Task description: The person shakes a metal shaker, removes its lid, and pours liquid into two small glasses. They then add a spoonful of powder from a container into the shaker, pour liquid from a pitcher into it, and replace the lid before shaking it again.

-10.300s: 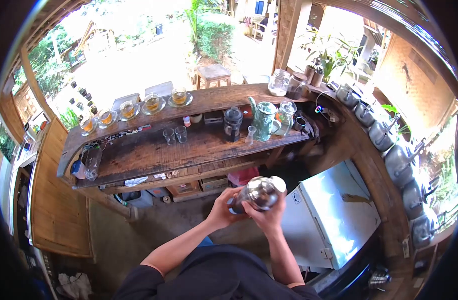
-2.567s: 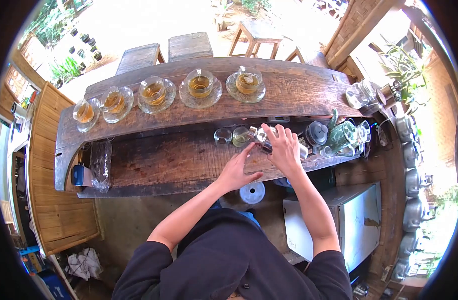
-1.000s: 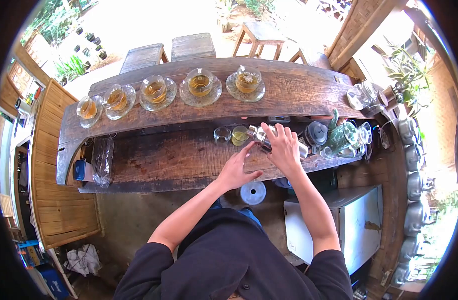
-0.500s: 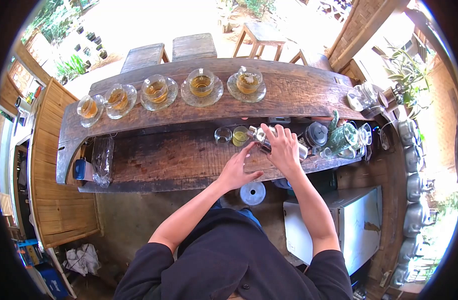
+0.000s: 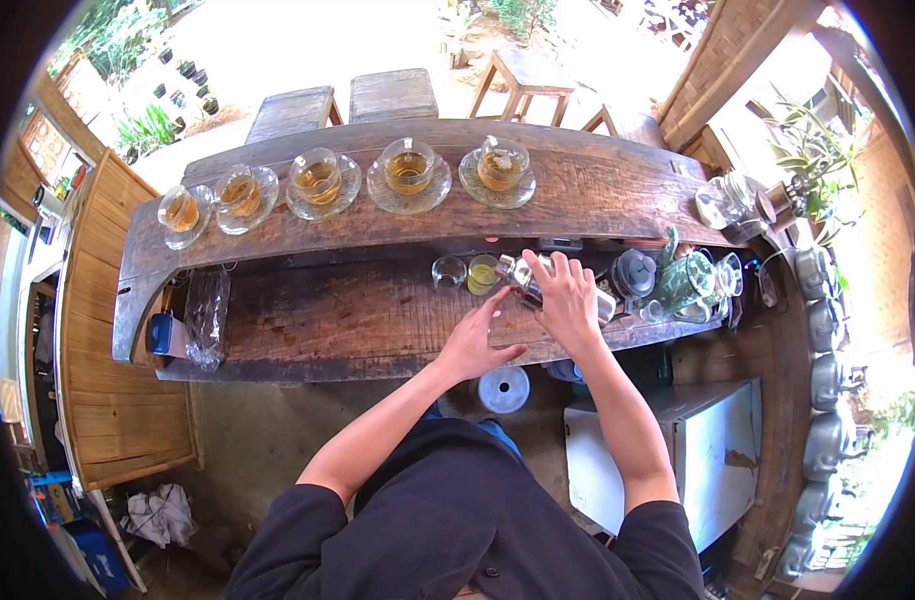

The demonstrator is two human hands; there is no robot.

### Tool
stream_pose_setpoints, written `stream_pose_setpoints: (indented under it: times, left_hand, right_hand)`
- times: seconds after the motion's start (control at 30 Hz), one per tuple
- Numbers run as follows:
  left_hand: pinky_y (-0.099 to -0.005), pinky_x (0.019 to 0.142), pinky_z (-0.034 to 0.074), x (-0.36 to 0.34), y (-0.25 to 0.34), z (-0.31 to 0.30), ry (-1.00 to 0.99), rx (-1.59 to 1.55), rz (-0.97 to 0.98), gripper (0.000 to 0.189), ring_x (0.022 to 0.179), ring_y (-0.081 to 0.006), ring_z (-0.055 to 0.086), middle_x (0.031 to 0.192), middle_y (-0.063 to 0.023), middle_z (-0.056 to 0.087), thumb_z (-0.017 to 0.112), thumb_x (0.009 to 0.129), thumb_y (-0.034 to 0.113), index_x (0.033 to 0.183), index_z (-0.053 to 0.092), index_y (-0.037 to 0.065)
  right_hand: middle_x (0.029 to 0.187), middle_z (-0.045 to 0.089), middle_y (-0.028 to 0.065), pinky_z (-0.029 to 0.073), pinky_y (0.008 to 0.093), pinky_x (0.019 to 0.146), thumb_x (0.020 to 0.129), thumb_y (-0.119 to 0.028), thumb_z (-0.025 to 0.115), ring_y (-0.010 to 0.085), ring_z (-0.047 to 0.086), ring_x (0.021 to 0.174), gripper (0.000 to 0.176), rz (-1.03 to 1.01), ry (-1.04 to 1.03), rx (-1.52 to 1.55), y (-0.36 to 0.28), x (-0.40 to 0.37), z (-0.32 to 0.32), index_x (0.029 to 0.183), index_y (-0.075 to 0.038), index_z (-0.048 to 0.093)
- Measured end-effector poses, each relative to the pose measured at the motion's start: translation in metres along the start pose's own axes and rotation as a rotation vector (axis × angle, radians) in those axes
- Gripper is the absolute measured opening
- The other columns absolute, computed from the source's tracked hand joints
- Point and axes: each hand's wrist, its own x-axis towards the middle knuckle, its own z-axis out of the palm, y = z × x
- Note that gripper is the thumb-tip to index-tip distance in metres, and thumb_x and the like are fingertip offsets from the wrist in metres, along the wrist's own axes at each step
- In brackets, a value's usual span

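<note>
A shiny metal cocktail shaker (image 5: 519,272) lies tilted in my right hand (image 5: 566,300), whose fingers wrap over it from above. Its narrow top points left, close to a small glass of yellow-green liquid (image 5: 482,276). My left hand (image 5: 473,347) is open just below that top, thumb spread away and fingertips right at the shaker's edge. Left of the yellow-green glass stands a second small clear glass (image 5: 449,272). Both glasses rest on the lower wooden counter (image 5: 328,310).
Several glass cups of amber tea (image 5: 408,172) on glass saucers line the raised bar top (image 5: 588,190). A French press (image 5: 635,272), a green pitcher (image 5: 686,280) and glass jars (image 5: 728,202) crowd the right. Below are a round stool (image 5: 504,390) and a white cabinet (image 5: 668,450).
The camera view has shifted slightly. Both hands and the shaker keep almost the same pose.
</note>
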Motion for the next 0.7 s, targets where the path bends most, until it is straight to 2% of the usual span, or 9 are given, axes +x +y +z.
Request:
stream_pose_setpoints:
  times: [0.17, 0.3, 0.43, 0.6, 0.67, 0.7]
  left_hand:
    - [-0.0416, 0.098, 0.054, 0.001, 0.002, -0.004, 0.016, -0.024, 0.023, 0.106, 0.127, -0.0328, 0.06, 0.153, -0.0187, 0.05, 0.087, 0.079, 0.045, 0.161, 0.03, 0.01]
    - [-0.043, 0.101, 0.053, 0.001, 0.002, -0.009, 0.03, -0.035, 0.01, 0.105, 0.128, -0.0345, 0.059, 0.152, -0.0198, 0.051, 0.087, 0.079, 0.043, 0.16, 0.031, 0.007]
    - [-0.0444, 0.106, 0.05, -0.002, -0.003, -0.012, 0.113, 0.027, 0.099, 0.103, 0.134, -0.0359, 0.055, 0.155, -0.021, 0.048, 0.086, 0.079, 0.039, 0.16, 0.032, 0.005]
    - [-0.0445, 0.107, 0.05, -0.012, -0.005, -0.018, 0.168, 0.034, 0.157, 0.101, 0.138, -0.0346, 0.053, 0.159, -0.0203, 0.043, 0.085, 0.081, 0.035, 0.161, 0.031, 0.005]
    - [-0.0424, 0.118, 0.039, -0.018, 0.0, -0.023, 0.139, -0.051, 0.041, 0.097, 0.143, -0.0361, 0.047, 0.158, -0.0217, 0.044, 0.084, 0.081, 0.033, 0.159, 0.033, 0.003]
    - [-0.0424, 0.118, 0.039, -0.019, -0.001, -0.024, 0.141, -0.05, 0.04, 0.097, 0.143, -0.0361, 0.047, 0.158, -0.0217, 0.044, 0.084, 0.081, 0.033, 0.159, 0.033, 0.003]
  right_hand:
    - [0.126, 0.056, 0.0129, 0.046, 0.0464, 0.092, 0.064, -0.01, 0.084, 0.0326, 0.058, 0.111, 0.094, 0.009, 0.039, 0.018, 0.0, 0.0, 0.007, 0.15, -0.024, 0.047]
    - [0.124, 0.058, 0.0117, 0.048, 0.0469, 0.092, 0.059, -0.012, 0.087, 0.0335, 0.059, 0.113, 0.099, 0.079, 0.046, 0.227, -0.003, -0.003, 0.016, 0.15, -0.024, 0.047]
    - [0.124, 0.059, 0.0117, 0.049, 0.0477, 0.094, 0.058, -0.014, 0.089, 0.0353, 0.06, 0.115, 0.102, 0.14, 0.055, 0.447, -0.009, -0.002, 0.025, 0.15, -0.023, 0.047]
    - [0.124, 0.06, 0.0115, 0.049, 0.0469, 0.098, 0.058, -0.013, 0.088, 0.0354, 0.06, 0.117, 0.1, 0.116, 0.034, 0.5, -0.02, 0.002, 0.021, 0.149, -0.02, 0.048]
    - [0.124, 0.06, 0.0109, 0.049, 0.0457, 0.1, 0.058, -0.013, 0.088, 0.0351, 0.059, 0.118, 0.099, 0.104, 0.014, 0.492, -0.024, 0.004, 0.021, 0.148, -0.019, 0.048]
    - [0.125, 0.06, 0.0113, 0.049, 0.0469, 0.097, 0.058, -0.012, 0.088, 0.0348, 0.059, 0.117, 0.099, 0.075, 0.03, 0.476, -0.024, 0.006, 0.023, 0.148, -0.021, 0.048]
